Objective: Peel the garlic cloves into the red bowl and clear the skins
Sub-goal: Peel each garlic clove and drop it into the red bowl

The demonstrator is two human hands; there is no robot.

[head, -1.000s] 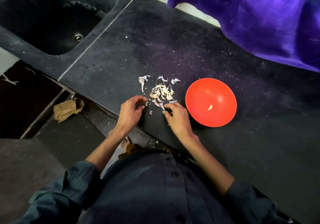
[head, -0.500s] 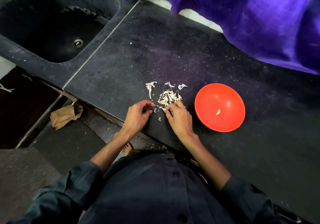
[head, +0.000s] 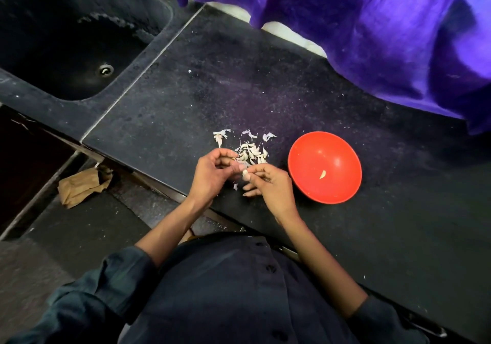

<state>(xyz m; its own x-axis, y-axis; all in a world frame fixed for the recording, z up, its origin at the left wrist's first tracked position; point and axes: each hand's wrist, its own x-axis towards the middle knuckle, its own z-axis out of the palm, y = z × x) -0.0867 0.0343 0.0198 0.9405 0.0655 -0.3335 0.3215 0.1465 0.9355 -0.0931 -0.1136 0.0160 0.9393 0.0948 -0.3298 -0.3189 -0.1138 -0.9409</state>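
One clove: I see it pinched between both hands, lifted just above the counter [head: 292, 91], so the skin can be picked off.
Left hand [head: 212, 175]: fingers curled, steadying the clove [head: 245, 174].
Right hand [head: 268, 183]: thumb and forefinger nipping it.
Bowl [head: 305, 181]: just right of my right hand, one bare clove inside.
Pile [head: 249, 153]: pale, papery, just beyond the fingers.

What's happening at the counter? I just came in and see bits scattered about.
A person is peeling garlic. The left hand and right hand together pinch one garlic clove above the dark counter. A pile of cloves and skins lies just beyond the hands. The red bowl to the right holds a single peeled clove.
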